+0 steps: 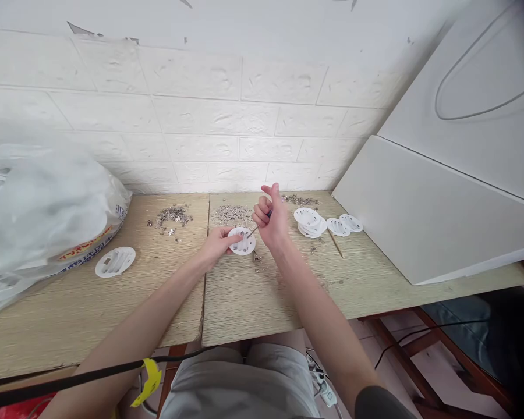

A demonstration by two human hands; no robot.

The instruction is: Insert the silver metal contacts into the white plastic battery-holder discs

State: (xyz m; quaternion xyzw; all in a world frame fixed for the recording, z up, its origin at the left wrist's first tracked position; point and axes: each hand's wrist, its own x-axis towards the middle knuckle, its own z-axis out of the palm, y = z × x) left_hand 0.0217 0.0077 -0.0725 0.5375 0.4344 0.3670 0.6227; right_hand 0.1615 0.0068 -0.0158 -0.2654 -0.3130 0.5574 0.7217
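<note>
Gripping the left edge of the disc (pixel 244 249) with the left hand (pixel 217 245), resting the thumb on its upper face. Gripping the tool (pixel 252 231) in the right hand (pixel 271 218), curling the fingers and extending the thumb. Directing the tool down and leftward, onto or just above the disc (cannot tell which). Holding the disc over the surface (pixel 248 308), between the hands: directly right of the left hand, toward the lower left of the right. Working with metal parts (pixel 232 214) just beyond the disc, stacked discs (pixel 310 227) right of the right hand, and a stick (pixel 336 245) near them.
</note>
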